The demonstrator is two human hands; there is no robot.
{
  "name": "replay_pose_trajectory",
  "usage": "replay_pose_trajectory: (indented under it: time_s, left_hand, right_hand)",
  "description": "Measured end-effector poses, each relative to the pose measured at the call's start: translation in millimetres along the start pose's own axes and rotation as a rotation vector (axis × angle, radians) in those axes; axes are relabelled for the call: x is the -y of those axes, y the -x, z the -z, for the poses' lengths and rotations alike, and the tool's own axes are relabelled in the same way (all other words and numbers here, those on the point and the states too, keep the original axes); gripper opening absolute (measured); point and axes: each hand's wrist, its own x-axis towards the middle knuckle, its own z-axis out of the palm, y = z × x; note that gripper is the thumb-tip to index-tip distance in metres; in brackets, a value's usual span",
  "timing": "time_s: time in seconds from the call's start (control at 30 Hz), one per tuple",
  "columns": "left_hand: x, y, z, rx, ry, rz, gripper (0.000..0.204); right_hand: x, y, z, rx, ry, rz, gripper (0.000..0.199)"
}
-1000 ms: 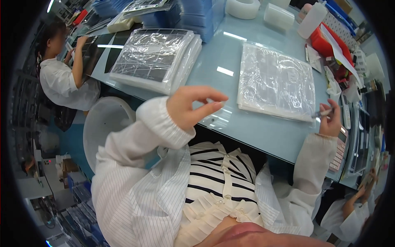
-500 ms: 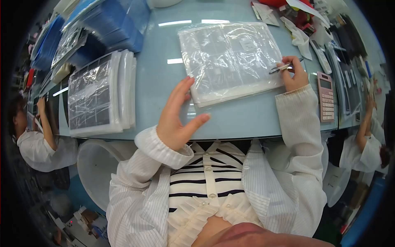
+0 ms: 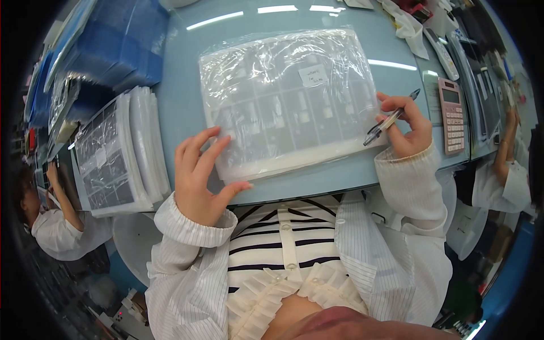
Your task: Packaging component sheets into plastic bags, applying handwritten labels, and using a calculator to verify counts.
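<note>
Pale blue glossy counter (image 3: 181,85): beneath everything.
Flat, rectangular, clear-plastic-wrapped packet (image 3: 289,107): on the counter, long axis left to right.
Left hand (image 3: 198,178): nearer — fingertips over its left edge, grip apart.
Right hand (image 3: 411,130): beside its right edge — grip clamped on slim clear-barrelled pen (image 3: 386,123).

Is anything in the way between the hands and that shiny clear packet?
Nothing visible blocks the left hand, right at the clear packet's left edge. On the other side, only the pen held in the right hand slants over the packet's lower right corner.
</note>
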Motion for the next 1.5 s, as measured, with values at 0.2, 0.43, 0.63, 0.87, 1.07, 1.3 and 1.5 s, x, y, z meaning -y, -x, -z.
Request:
replay_pose_trajectory:
  time_s: [0.2, 0.43, 0.63, 0.87, 1.07, 1.3, 1.5]
  left_hand:
    - [-5, -8, -7, 0.118, -0.038, -0.186, 0.067]
    - [-1, -7, -15, 0.065, 0.018, -0.219, 0.054]
    - [-5, -6, -16, 0.045, 0.008, -0.217, 0.049]
    - [-7, -6, -18, 0.009, 0.047, -0.240, 0.040]
    - [-8, -7, -19, -0.007, 0.048, -0.279, 0.034]
    - [-8, -8, -21, -0.076, 0.033, -0.332, 0.032]
    - [-12, -9, -20, -0.134, 0.023, -0.325, 0.031]
  right_hand:
    - [-27, -23, 36, -0.027, 0.143, 0.091, 0.025]
    - [-50, -44, 66, -0.098, 0.312, 0.112, 0.040]
    - [-66, -67, 53, 0.039, 0.535, 0.151, 0.035]
    - [-57, -77, 45, -0.008, 0.691, 0.258, 0.041]
    - [-35, -71, 41, -0.242, 0.653, 0.486, 0.036]
    - [-2, -38, 32, -0.254, 0.590, 0.494, 0.021]
    - [-15, -22, 47, -0.322, 0.668, 0.383, 0.020]
